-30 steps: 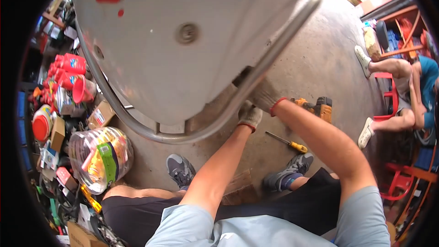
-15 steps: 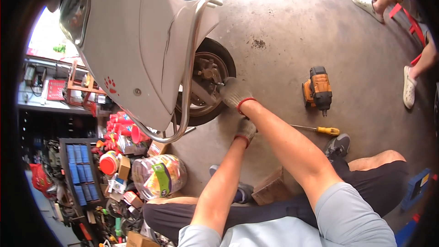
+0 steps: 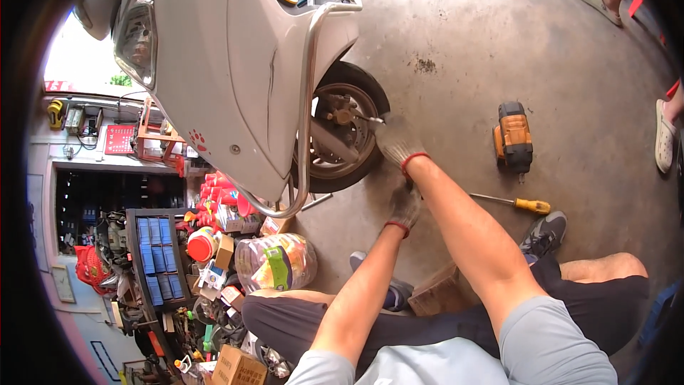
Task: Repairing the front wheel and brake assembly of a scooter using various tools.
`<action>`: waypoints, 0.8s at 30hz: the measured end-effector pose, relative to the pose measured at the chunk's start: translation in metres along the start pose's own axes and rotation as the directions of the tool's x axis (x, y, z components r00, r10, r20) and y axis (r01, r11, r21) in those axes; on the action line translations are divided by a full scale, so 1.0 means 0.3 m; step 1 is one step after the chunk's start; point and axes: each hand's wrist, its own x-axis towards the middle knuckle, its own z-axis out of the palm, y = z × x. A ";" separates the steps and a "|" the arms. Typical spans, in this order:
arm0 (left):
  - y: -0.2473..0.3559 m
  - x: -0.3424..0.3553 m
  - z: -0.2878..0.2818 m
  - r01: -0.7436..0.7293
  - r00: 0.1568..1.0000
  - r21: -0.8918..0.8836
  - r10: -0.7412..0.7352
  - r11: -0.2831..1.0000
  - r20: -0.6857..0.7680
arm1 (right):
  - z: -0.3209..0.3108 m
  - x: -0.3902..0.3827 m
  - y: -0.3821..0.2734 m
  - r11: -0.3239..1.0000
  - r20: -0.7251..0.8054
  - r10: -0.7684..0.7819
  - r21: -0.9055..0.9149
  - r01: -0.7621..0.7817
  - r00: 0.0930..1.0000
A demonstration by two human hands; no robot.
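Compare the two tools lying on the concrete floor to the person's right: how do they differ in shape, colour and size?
The power tool is chunky and block-like; the screwdriver is long and thin. The power tool is orange and black; the screwdriver has a yellow handle and a bare metal shaft. The power tool is much bulkier. It also lies farther from the person, the screwdriver nearer the shoe. Both rest untouched on the floor.

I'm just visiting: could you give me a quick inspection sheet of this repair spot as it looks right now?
Surface: bare concrete floor, stained.
Job's things: white scooter; its wheel.
Clutter: orange power tool, yellow-handled screwdriver, clear bag of goods.
Hands: both gloved; right hand at the wheel hub, grip unclear; left hand below it, off the wheel.
Cables: nothing seen.
Surroundings: crowded parts shelves; other people's feet at right.
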 end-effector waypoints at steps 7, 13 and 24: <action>0.096 -0.130 -0.275 0.381 0.902 -0.177 -0.322 0.908 0.286 | 0.046 -0.040 0.019 0.959 0.163 0.074 0.260 -0.115 0.984; 0.130 -0.179 -0.411 0.447 0.882 -0.149 -0.406 0.882 0.240 | 0.120 -0.030 0.018 0.932 0.131 0.102 0.333 -0.140 0.986; 0.096 -0.176 -0.481 0.442 0.891 -0.167 -0.410 0.881 0.196 | 0.158 0.002 -0.010 0.927 0.126 0.084 0.354 -0.124 0.988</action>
